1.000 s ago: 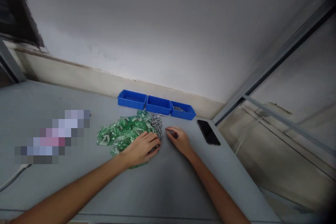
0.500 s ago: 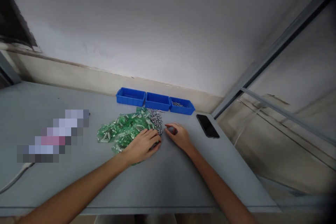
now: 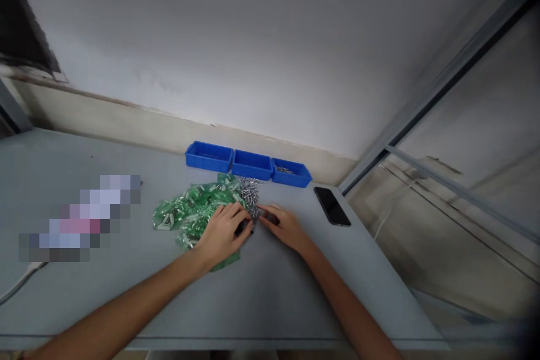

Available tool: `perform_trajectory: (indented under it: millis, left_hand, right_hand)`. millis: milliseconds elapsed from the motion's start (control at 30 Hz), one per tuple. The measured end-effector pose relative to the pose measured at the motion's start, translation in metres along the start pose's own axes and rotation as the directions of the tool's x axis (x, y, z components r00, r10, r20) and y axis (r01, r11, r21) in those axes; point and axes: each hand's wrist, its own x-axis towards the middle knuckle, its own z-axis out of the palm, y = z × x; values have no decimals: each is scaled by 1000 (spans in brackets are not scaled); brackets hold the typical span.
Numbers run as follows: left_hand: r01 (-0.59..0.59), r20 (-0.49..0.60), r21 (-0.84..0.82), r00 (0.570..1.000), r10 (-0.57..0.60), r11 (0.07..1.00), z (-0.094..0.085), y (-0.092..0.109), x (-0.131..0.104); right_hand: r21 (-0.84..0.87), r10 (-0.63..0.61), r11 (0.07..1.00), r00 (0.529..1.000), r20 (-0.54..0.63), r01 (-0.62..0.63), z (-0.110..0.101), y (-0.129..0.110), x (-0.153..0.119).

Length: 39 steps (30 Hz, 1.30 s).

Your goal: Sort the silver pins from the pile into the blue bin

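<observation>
I am standing in the room, looking at a grey table (image 3: 270, 292) with a person working at it. Think of a clock lying flat on it, with the person at 6 and a little heap of shiny metal pins (image 3: 250, 194) in the middle.

The left hand (image 3: 223, 230) is at 8 o'clock, lying over the edge of the green bags, its fingers curled down by the heap. Dark bits show beside its fingertips, but I can't tell if it grips any. The right hand (image 3: 284, 228) is at 4 o'clock. Its fingers are bent and their tips come right to the side of the heap; I can't tell if they pinch a pin.

The green bags (image 3: 192, 216) sit at 9 o'clock, next to the pins. They are see-through and crinkly, with silver and whitish pieces inside. Far out at 9 is a blurred patch, with a pale cord (image 3: 19, 287) below it. A black phone (image 3: 332, 206) lies at 3.

Behind the heap, three blue boxes make a row. The left box (image 3: 207, 163) is near 11, the middle box (image 3: 252, 171) at 12. The right box (image 3: 291, 180), at 2, has metal pins in it. Last comes the pale wall (image 3: 253, 67).
</observation>
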Motion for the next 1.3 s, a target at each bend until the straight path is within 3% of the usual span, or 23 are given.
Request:
perform_trajectory:
  millis: [200,433,833,1133,1300]
  left_hand:
    - [-12,-93,-52,996,7,999,-3,-1,1]
    - [-7,-63,-31,998,5,999,-3,-3,1]
    - [22,-91,-92,995,-30,996,3,-11,0]
    - [46,-97,-132,993,-59,990,-6,-6,2]
    - [50,-82,-149,995,-62,988,-5,-3,1]
  right_hand:
    - [11,50,999,999,-5,-50,0,-2,1]
    - [85,99,992,994,-51,-94,0,0,2]
    - [78,104,991,995,9,-105,0,2,2]
    - [35,28,999,999,25,-29,-1,4,1]
    - [67,-33,997,999,-21,35,0,5,2]
